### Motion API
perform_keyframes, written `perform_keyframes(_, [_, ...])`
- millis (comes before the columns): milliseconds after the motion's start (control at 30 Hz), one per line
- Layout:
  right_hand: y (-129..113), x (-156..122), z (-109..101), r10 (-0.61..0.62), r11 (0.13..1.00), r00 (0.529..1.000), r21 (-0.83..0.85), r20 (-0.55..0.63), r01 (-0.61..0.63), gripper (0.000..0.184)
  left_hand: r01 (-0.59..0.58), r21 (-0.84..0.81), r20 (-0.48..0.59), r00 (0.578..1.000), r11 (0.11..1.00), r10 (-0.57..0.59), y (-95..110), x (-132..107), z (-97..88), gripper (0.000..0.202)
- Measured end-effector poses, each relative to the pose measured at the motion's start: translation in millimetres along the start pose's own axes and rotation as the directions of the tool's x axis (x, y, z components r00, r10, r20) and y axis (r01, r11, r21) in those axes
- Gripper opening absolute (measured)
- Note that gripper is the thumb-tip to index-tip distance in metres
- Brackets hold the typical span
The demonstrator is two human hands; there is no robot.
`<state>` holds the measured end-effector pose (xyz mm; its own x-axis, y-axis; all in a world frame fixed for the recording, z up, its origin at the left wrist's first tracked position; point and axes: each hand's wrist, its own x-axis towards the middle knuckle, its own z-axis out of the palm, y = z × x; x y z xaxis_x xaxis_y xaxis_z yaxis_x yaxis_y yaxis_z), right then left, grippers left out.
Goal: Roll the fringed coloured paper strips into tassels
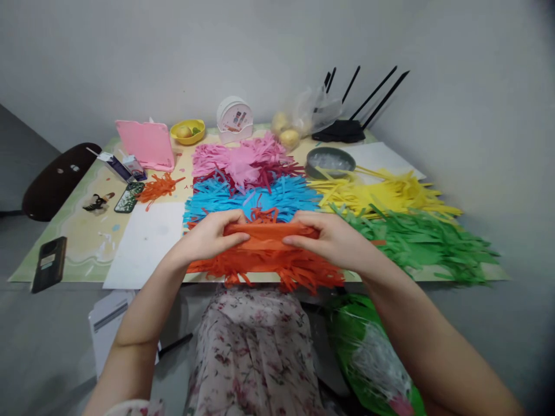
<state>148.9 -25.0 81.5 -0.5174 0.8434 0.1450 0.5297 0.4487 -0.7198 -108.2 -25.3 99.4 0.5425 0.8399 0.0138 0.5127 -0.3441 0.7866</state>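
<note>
The bare left hand (212,234) and bare right hand (336,236) are gripping opposite ends of a smooth, flat orange paper band (265,234), thumbs pressing on its near face and fingers curling behind it. The band is stretching between them above the front edge of a pale yellow-green patterned tabletop (71,240), at the middle. Loose orange fringed paper (236,273) is spreading just below the band. A bright blue fringed paper pile (281,196) is lying just beyond the hands, with a pale pink fringed paper pile (243,162) sitting farther back. Off the right hand, a green fringed paper pile (425,245) is lying nearest, and a yellow fringed paper pile (385,195) is resting behind it
</note>
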Motion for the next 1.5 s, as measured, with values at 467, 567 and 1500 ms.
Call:
perform_keyframes(467, [-2.8, -13.3, 21.0, 0.154, 0.91, 0.956, 0.412, -0.249, -0.039, 0.011, 0.002, -0.537, -0.193, 0.973, 0.844, -0.125, -12.1, -10.5, 20.0, 0.015])
perform_keyframes(567, [2.9, -13.9, 22.5, 0.097, 0.887, 0.956, 0.46, -0.277, 0.043, 0.011, -0.035, -0.587, -0.213, 0.971, 0.809, -0.112, -14.2, -11.6, 21.9, 0.012])
perform_keyframes(1500, [1.1, -6.0, 29.8, 0.106, 0.983, 0.974, 0.167, -0.202, -0.072, 0.011, 0.027, -0.356, -0.176, 0.98, 0.934, -0.096, -26.3, -7.8, 27.6, 0.019])
